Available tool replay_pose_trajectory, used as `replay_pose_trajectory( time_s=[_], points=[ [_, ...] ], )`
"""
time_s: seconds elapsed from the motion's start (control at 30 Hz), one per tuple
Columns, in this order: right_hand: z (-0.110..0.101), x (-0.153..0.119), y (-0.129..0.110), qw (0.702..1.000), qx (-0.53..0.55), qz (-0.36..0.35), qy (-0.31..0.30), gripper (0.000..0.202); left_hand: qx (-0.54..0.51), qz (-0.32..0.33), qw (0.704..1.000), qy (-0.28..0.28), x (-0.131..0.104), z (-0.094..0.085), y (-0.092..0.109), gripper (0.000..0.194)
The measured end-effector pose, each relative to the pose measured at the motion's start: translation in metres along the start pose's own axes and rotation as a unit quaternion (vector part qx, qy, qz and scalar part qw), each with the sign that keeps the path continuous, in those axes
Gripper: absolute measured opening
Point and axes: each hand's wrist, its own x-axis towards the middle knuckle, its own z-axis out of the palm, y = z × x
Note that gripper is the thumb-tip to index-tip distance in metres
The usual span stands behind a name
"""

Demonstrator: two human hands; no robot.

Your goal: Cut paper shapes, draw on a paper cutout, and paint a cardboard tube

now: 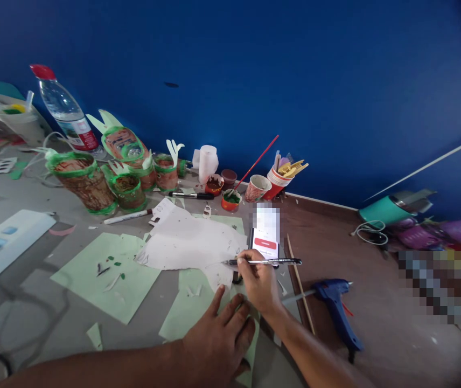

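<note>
A white cut-out sheet of paper (pixel 192 240) with small pencil-like marks lies over pale green sheets (pixel 107 275). My right hand (pixel 259 283) pinches a dark pen (pixel 273 262), whose tip points left over the right part of the white sheet. Close below the sheet's lower edge, my left hand (pixel 222 334) lies with its fingers spread on the green paper and holds nothing. Just beyond my right hand is a lit phone (pixel 265 237). A black marker (pixel 191 196) and a white pen (pixel 128 216) lie above and left of the white sheet.
Brown jars with green rims (pixel 83 180) stand at the back left by a water bottle (pixel 67 116). Paint cups (pixel 231 200), a paper roll (pixel 208 164) and a red cup (pixel 278 183) line the wall. At right lie a wooden stick (pixel 301 285) and a blue glue gun (pixel 337 307).
</note>
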Motion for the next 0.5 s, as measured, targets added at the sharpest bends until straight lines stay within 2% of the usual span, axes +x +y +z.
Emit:
replay_pose_trajectory(
  time_s=[0.3,0.5],
  points=[
    [0.0007,-0.0002,-0.0002,1.0,0.006,-0.001,0.002,0.014,0.005,0.005,1.0,0.01,-0.0009,-0.0041,-0.0001,0.059],
    [0.0003,0.0001,-0.0002,1.0,-0.001,0.0,-0.002,0.013,0.001,0.008,1.0,0.013,-0.0012,0.0005,-0.0008,0.06]
  ],
)
